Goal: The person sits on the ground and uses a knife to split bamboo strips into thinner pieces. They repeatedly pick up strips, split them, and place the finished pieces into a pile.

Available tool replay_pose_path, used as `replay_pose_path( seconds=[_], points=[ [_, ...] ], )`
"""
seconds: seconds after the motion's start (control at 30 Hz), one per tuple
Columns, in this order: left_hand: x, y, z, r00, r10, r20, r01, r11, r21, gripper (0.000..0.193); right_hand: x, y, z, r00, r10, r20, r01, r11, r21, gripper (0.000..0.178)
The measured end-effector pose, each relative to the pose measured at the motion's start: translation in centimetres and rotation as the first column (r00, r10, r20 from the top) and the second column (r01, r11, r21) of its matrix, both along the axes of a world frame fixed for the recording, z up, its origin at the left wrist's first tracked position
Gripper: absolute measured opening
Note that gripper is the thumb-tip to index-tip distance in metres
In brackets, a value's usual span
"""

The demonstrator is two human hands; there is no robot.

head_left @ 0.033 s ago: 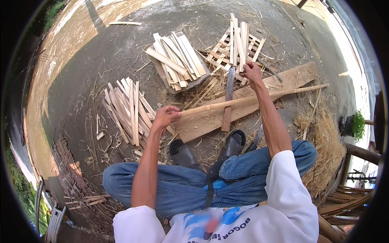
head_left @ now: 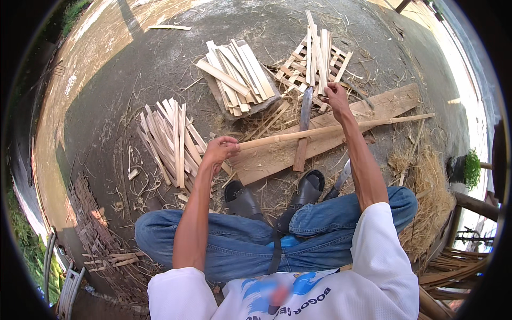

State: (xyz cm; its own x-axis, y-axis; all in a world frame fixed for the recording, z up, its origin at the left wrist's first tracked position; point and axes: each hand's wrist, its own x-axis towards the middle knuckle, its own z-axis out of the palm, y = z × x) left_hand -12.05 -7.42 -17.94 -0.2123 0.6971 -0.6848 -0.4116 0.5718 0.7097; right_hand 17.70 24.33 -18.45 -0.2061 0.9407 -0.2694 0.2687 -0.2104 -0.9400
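My left hand [head_left: 220,152] is closed on the left end of a long, pale bamboo pole [head_left: 277,139]. The pole slants across a wide wooden board [head_left: 266,168] and passes beneath my right forearm. Farther out, my right hand [head_left: 336,98] is pinched at the near ends of pale bamboo slats [head_left: 313,53]; whatever lies between its fingertips is too small to tell. Those slats rest on a woven bamboo lattice [head_left: 292,74]. A machete [head_left: 305,109] lies under the pole, its wooden handle toward me and its blade tip close to my right hand.
A stack of flat slats [head_left: 229,80] rests on a block ahead. More strips [head_left: 176,144] lie in a loose pile at left. A second knife [head_left: 341,176] is beside my right sandal [head_left: 309,188]. Fibrous shavings [head_left: 426,197] are heaped at right, with scraps scattered over the ground.
The scene has shifted slightly right in the picture, its far part also upward. Both hands keep nearly the same places beside the pole and the slats.
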Motion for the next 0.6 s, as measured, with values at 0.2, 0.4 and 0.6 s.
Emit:
replay_pose_path(
  seconds=[0.2,0.4,0.6],
  points=[
    [1.1,-2.6,-2.3,0.861,0.441,0.252,-0.451,0.892,-0.018,0.022,4.5,-6.9,4.1,0.956,0.198,0.215,-0.250,0.934,0.254,0.010],
    [2.9,-4.4,-3.9,0.681,0.675,0.286,-0.712,0.701,0.043,0.019,6.8,-13.1,8.6,0.884,0.220,0.413,-0.393,0.827,0.401,0.039],
    [2.7,-4.8,-3.5,0.566,0.730,0.384,-0.809,0.580,0.090,0.021,8.1,-14.3,7.9,0.766,0.229,0.601,-0.534,0.746,0.397,0.048]
  ],
)
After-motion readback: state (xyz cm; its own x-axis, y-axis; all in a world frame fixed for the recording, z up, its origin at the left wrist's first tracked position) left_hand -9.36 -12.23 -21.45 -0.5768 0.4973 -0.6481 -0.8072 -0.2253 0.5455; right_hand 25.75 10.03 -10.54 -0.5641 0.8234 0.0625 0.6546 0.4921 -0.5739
